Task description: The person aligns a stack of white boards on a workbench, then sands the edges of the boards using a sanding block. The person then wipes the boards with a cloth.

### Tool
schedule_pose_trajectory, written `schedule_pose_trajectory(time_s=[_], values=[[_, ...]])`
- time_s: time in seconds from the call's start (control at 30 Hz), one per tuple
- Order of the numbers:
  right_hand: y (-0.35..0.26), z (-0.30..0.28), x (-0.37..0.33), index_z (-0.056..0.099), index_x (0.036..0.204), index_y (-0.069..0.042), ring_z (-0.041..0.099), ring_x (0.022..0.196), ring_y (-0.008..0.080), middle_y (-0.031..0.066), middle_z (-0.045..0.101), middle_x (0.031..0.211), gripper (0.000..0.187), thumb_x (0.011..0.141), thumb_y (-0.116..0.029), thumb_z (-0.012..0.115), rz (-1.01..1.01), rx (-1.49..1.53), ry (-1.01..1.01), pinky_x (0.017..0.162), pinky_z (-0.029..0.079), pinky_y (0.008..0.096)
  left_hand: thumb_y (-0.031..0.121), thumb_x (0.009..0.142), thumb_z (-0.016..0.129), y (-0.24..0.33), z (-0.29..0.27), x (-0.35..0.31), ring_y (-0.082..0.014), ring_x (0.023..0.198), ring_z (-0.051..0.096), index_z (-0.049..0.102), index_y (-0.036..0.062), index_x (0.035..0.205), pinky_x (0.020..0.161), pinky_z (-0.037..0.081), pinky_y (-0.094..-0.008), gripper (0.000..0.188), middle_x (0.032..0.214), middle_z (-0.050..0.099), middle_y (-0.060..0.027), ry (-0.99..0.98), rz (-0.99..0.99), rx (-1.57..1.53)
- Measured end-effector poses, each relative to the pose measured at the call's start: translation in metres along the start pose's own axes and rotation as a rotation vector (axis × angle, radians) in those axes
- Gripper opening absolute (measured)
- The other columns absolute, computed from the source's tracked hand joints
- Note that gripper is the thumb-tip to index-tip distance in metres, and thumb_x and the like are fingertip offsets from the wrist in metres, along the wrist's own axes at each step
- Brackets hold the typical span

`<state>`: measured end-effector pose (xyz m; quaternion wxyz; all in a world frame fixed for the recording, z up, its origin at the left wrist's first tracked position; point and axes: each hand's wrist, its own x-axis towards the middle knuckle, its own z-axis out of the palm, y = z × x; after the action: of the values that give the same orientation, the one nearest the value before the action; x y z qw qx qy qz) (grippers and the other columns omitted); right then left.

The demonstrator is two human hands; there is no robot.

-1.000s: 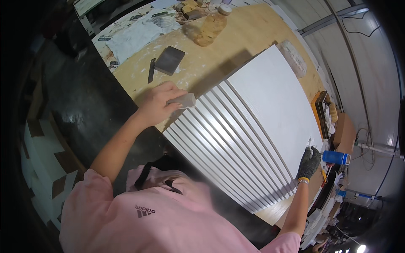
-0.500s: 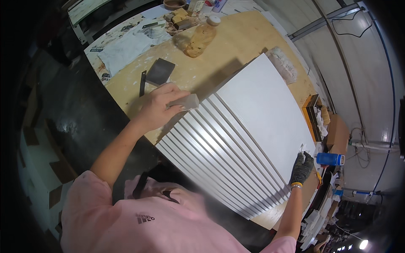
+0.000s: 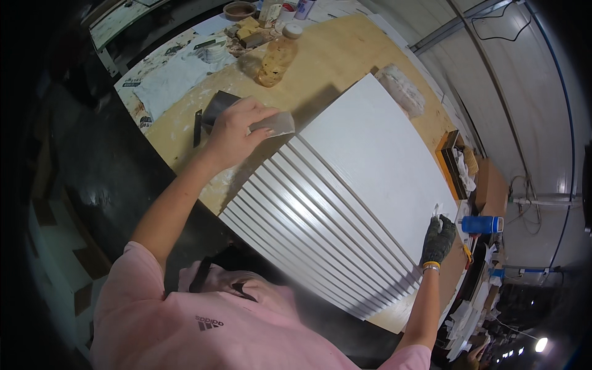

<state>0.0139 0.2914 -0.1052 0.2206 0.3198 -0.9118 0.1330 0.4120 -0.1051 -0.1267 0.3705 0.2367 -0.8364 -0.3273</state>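
A stack of white panels [image 3: 370,139], fanned out like steps toward me, lies across the table. My bare left hand [image 3: 237,132] pinches a folded grey piece of sandpaper [image 3: 281,124] at the left end of the stack, close to the top panel's corner. My right hand [image 3: 439,239], in a dark glove, is at the right end of the top panel. Its fingers are closed around a crumpled white wipe [image 3: 437,213]. Behind my left hand, partly covered by it, lies a dark grey square sheet [image 3: 219,105], with a narrow black strip [image 3: 197,127] beside it.
The yellowish tabletop [image 3: 336,46] carries a clear jar [image 3: 280,55], a white cloth [image 3: 169,83], yellow blocks [image 3: 248,28] and a brown bowl [image 3: 239,10]. Beyond the stack sits a plastic-wrapped bundle [image 3: 401,89]. At right are an open box [image 3: 453,163] and a blue bottle [image 3: 481,224].
My left hand has moved the sandpaper away from me, from the ends of the stepped edges to the top panel's corner. The right hand stays at the panel's right end. The view has shifted slightly.
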Motion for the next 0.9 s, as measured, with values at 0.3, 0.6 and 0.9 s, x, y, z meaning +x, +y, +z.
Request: schedule_pose_trajectory(time_s=[0.3,0.6,0.9], values=[[-0.006,0.002,0.002,0.07,0.105,0.0,0.067,0.093,0.0346,0.0182,0.068,0.099,0.025,0.092,-0.021,0.067,-0.014,-0.034,0.014,0.085,0.052,0.0426,0.006,0.079,0.074,-0.006,0.001,0.007,-0.0295,0.092,0.063,0.071,0.0067,0.114,0.08,0.051,-0.0383,0.035,0.097,0.064,-0.0104,-0.036,0.039,0.089],[0.001,0.002,0.001,0.069,0.108,0.0,0.066,0.094,0.0346,0.0181,0.068,0.1,0.029,0.095,-0.026,0.066,-0.016,-0.064,-0.015,0.085,0.052,0.0427,0.002,0.075,0.076,-0.013,-0.032,-0.131,-0.0287,0.081,0.063,0.07,0.0025,0.115,0.072,0.05,-0.0334,0.041,0.096,0.063,-0.0135,-0.079,-0.2,-0.002],[0.014,0.006,0.002,0.069,0.109,0.0,0.066,0.098,0.0355,0.019,0.068,0.105,0.03,0.094,-0.026,0.067,-0.072,-0.154,-0.01,0.088,0.052,0.0424,-0.005,0.065,0.077,0.005,-0.03,-0.224,-0.0306,0.086,0.061,0.07,0.0002,0.109,0.074,0.05,-0.038,0.045,0.094,0.062,-0.0126,-0.031,-0.265,0.171]])
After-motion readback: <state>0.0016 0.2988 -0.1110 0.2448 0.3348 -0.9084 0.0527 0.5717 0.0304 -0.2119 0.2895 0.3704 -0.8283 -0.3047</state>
